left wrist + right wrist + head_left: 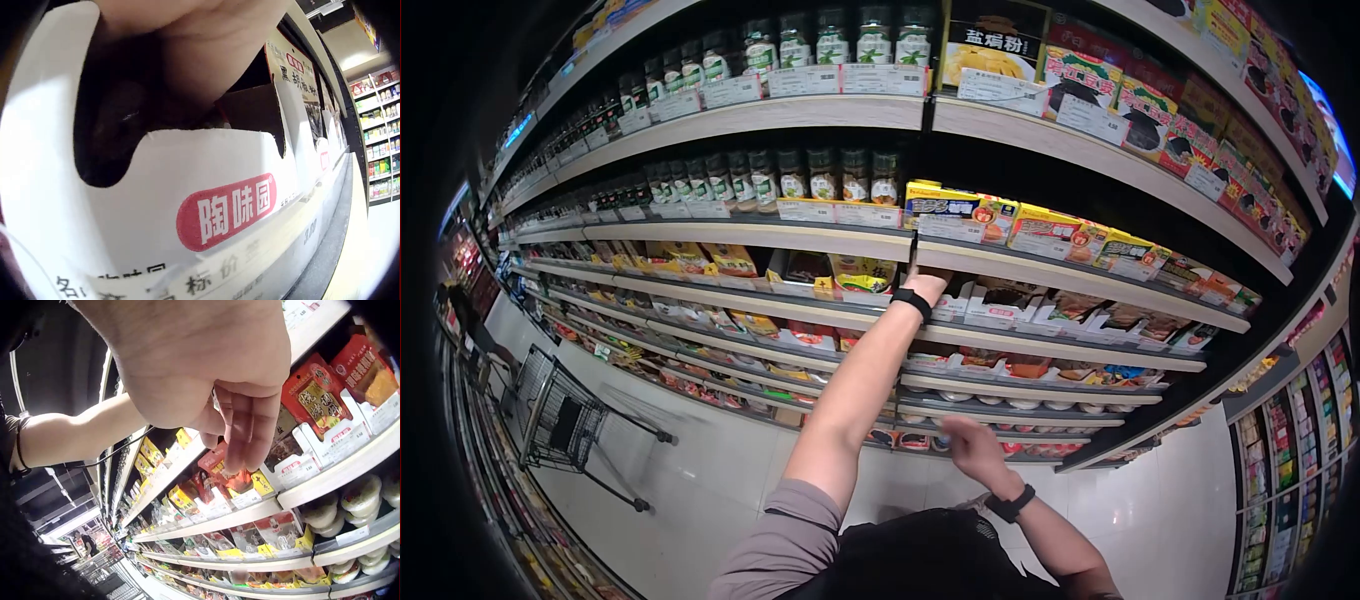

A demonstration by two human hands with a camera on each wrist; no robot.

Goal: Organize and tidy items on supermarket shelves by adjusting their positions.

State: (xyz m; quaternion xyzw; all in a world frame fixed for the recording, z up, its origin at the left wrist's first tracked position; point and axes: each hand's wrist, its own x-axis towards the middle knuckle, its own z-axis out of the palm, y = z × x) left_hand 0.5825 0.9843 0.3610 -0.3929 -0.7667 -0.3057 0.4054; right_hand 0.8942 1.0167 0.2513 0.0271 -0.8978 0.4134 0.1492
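My left hand point(927, 284) reaches into a middle shelf of packaged seasonings. In the left wrist view the left hand point(206, 44) dips into a white cardboard display box point(156, 187) with a red oval logo. Its fingers are hidden in the dark inside, and I cannot tell what they hold. Beside that box stands a packet with dark lettering point(299, 78). My right hand point(978, 455) hovers lower, in front of the bottom shelves. In the right wrist view the right hand point(212, 381) hangs with loosely bent fingers and nothing in them, near red seasoning pouches point(315, 394).
Spice jars point(875, 38) line the upper left shelves. Yellow boxes point(1040, 232) sit right of centre, above the left hand's level. Wrapped round tubs point(362, 494) fill lower shelves. A shopping cart point(565, 425) stands on the aisle floor at left. More shelves point(1290, 470) rise at right.
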